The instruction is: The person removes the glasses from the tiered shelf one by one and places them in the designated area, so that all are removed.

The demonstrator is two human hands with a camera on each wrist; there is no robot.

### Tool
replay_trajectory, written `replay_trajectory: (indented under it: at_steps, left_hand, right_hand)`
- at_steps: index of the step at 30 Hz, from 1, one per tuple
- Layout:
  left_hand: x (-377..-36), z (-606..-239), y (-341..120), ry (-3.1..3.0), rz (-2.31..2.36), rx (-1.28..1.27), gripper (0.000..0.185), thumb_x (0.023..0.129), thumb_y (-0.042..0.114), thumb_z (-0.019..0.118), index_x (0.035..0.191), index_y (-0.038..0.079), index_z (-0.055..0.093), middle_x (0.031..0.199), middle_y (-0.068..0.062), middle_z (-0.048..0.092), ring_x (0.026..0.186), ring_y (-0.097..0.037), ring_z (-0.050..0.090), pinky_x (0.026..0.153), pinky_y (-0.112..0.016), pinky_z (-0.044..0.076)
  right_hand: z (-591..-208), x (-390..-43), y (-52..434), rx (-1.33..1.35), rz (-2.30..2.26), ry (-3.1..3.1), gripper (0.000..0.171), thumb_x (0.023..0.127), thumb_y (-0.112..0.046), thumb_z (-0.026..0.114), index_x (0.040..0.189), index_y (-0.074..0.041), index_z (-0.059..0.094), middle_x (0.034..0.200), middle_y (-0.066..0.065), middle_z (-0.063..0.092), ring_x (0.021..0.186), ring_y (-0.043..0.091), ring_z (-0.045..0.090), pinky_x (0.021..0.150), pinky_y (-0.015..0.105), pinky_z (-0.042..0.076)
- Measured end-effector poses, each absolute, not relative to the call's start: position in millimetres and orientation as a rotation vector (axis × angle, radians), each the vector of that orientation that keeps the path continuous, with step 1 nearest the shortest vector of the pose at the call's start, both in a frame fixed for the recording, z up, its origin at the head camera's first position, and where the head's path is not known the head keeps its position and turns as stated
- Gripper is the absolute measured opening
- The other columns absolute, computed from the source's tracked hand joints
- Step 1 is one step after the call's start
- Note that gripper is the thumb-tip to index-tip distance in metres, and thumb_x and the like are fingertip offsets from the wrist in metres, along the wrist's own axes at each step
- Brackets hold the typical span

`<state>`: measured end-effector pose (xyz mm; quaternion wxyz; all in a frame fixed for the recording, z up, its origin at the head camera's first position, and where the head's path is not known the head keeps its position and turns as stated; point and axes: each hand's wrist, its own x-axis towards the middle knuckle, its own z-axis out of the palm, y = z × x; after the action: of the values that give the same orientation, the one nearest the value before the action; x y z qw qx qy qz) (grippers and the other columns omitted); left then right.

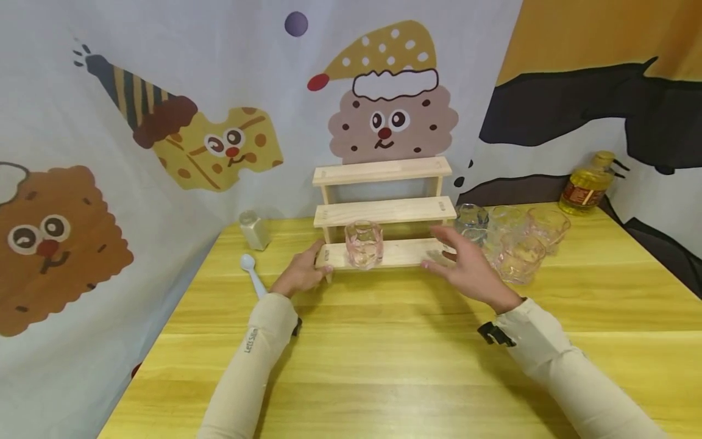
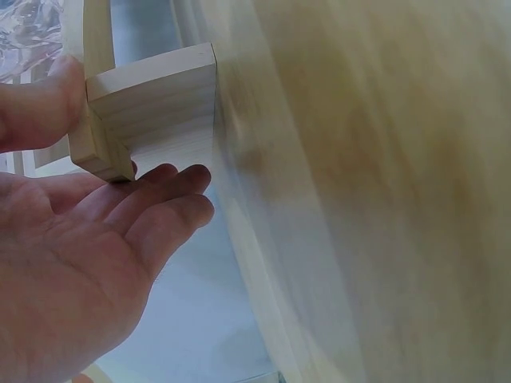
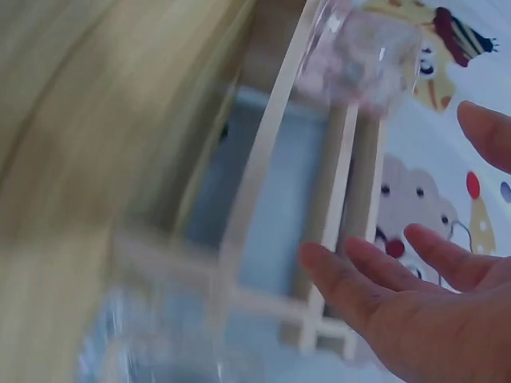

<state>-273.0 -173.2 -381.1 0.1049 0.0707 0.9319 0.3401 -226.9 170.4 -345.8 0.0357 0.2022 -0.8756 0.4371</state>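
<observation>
A three-step wooden shelf stands toward the back of the table. On its lowest step sits a clear pink glass cup, left of the middle. My left hand grips the left end of that step. In the left wrist view its thumb lies on the board's front edge, with the other fingers around the end. Close to the step's right end is my right hand, its fingers spread and nothing in its grasp. The right wrist view is blurred by motion.
To the right of the shelf stand several clear glass cups, some bluish, some pink. A bottle of yellow oil is at the back right corner. Left of the shelf are a small lidded jar and a light blue spoon.
</observation>
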Motion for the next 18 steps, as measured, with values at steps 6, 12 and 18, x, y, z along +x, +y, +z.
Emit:
replay_trajectory:
  at_steps: [6, 12, 18]
  left_hand:
    - [-274, -380, -174, 2.754, 1.002, 0.228, 0.074, 0.101, 0.023, 0.060, 0.162, 0.013, 0.019, 0.144, -0.026, 0.054, 0.124, -0.036, 0.058, 0.099, -0.046, 0.048]
    - [-273, -380, -174, 2.780, 0.983, 0.231, 0.071, 0.101, 0.022, 0.060, 0.161, 0.012, 0.022, 0.140, -0.027, 0.056, 0.122, -0.038, 0.058, 0.100, -0.048, 0.048]
    - [-274, -380, -173, 2.766, 0.987, 0.227, 0.072, 0.101, 0.023, 0.059, 0.161, 0.012, 0.020, 0.145, -0.027, 0.052, 0.128, -0.039, 0.056, 0.103, -0.049, 0.047]
  right_hand:
    - [-358, -235, 127, 0.548, 1.810, -2.599, 0.072, 0.094, -0.018, 0.072, 0.153, -0.007, 0.033, 0.156, 0.024, 0.038, 0.145, 0.044, 0.037, 0.117, 0.054, 0.037]
    - [-362, -240, 82, 0.346, 1.954, -2.523, 0.081, 0.091, -0.024, 0.076, 0.156, -0.011, 0.029, 0.159, 0.017, 0.038, 0.148, 0.035, 0.036, 0.122, 0.048, 0.032]
    - [-363, -250, 57, 0.271, 1.950, -2.486, 0.091, 0.084, -0.028, 0.082, 0.157, -0.018, 0.029, 0.158, 0.013, 0.038, 0.148, 0.033, 0.037, 0.122, 0.046, 0.031]
